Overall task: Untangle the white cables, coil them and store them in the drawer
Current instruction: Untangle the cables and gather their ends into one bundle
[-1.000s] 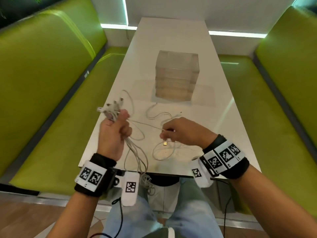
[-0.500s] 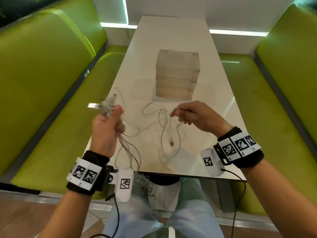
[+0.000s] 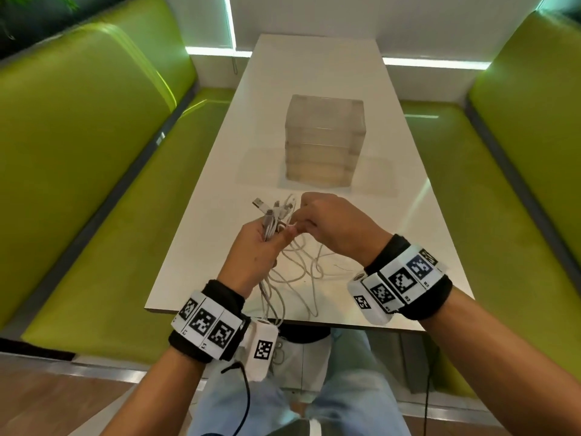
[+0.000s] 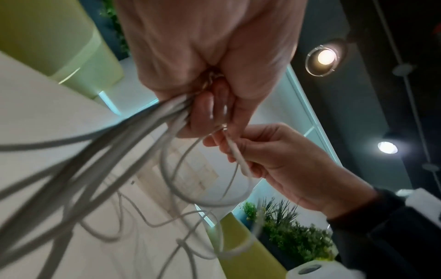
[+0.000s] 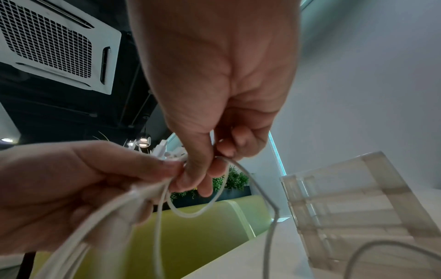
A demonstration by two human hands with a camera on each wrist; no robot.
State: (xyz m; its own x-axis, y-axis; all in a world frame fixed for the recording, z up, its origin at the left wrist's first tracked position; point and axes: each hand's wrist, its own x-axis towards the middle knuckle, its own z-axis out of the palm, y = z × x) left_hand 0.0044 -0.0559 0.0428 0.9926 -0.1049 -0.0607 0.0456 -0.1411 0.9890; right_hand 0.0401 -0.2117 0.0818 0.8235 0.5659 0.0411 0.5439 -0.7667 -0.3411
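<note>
My left hand grips a bundle of white cables over the near end of the white table; several plug ends stick up out of its fist. The strands hang down in loops past the table's front edge. My right hand is right against the left and pinches one white cable end at the top of the bundle. In the left wrist view the cables fan out below the fist. A translucent drawer unit stands mid-table, its drawers closed.
Green padded benches line both sides of the table, the right one close to my right forearm. Bare tabletop lies beyond and beside the drawer unit. My knees in jeans are under the front edge.
My right hand carried a cable end from over the table's middle to the left hand's bundle. The left hand moved right and inward with the bundle. Loose loops left the tabletop.
</note>
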